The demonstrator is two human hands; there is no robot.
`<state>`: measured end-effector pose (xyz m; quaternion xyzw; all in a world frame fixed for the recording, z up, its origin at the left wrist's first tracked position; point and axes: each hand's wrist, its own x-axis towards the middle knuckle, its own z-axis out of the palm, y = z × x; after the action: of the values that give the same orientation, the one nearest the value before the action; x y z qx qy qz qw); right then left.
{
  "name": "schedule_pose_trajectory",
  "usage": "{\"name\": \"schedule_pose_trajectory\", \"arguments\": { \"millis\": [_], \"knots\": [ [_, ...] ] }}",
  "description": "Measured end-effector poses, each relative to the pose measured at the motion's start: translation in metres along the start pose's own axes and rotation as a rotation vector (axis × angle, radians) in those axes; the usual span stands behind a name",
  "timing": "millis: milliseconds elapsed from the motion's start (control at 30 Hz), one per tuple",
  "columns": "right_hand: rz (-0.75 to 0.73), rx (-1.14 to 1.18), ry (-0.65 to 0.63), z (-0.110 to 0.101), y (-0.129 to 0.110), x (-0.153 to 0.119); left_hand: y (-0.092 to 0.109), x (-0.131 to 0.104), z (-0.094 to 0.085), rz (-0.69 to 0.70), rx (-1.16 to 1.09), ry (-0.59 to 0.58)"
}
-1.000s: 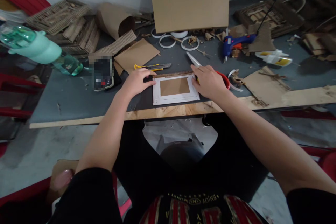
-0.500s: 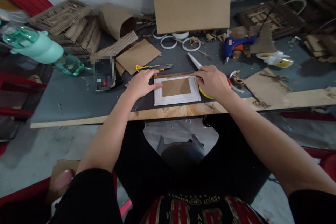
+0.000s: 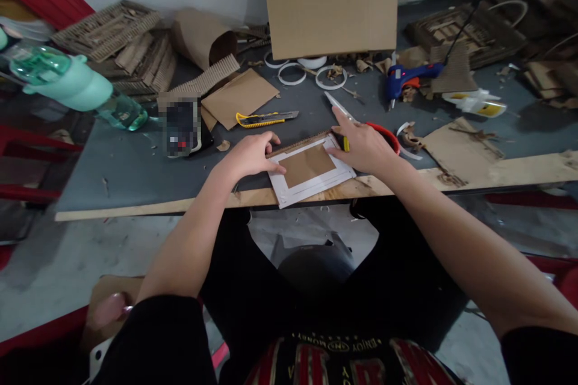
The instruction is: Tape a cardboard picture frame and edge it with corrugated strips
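- The white-bordered cardboard frame lies at the near edge of the surface, slanted so that its right end sits farther out than its left; its near-left corner, at about 7 o'clock, reaches across the wooden edge strip.
- Its middle is plain brown, and a corrugated strip runs along its far side.
- The left hand, at about 9 to 10 o'clock of the frame, grips the far-left corner, thumb on the white border and other fingers bent by the corrugated strip.
- The right hand, at about 2 o'clock, rests its thumb on the far-right part of the frame, index finger stretched toward 11 o'clock; how firmly it closes I cannot tell.
- Partly under the right hand are the scissors, blades showing at 1 o'clock of the frame, with red and yellow handle parts visible.
- Between 10 and 11 o'clock lies a yellow utility knife, with a flat brown cardboard piece beyond it.
- Between 9 and 10 o'clock are a blurred dark device and, farther off, a green bottle.
- At 12 o'clock are white rings and a large cardboard sheet.
- Between 1 and 2 o'clock is a blue glue gun; at 2, a white glue bottle.
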<state>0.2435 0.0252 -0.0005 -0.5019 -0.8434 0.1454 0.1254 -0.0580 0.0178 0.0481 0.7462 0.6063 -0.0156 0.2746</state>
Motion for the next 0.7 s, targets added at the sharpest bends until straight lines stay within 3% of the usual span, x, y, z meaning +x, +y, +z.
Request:
{"name": "schedule_pose_trajectory", "arguments": {
  "millis": [133,233,333,433,567,700],
  "knots": [
    [-0.08,0.059,-0.188,-0.003,-0.002,-0.006,-0.003,0.001,0.003,0.059,0.024,0.077],
    [-0.143,0.07,-0.253,-0.005,-0.002,-0.01,-0.005,0.004,0.009,0.171,0.027,0.133],
    [-0.147,0.078,-0.215,-0.007,-0.001,-0.012,-0.001,0.006,0.015,0.302,0.072,0.292],
    [-0.195,0.036,-0.095,-0.01,0.002,-0.013,0.014,0.0,0.025,0.406,0.167,0.417],
    [-0.255,-0.017,0.003,-0.012,0.01,-0.013,0.049,-0.019,0.055,0.517,0.274,0.289],
    [-0.22,-0.066,0.072,-0.012,0.016,-0.015,0.077,-0.033,0.081,0.361,0.378,0.2]
  ]
}}
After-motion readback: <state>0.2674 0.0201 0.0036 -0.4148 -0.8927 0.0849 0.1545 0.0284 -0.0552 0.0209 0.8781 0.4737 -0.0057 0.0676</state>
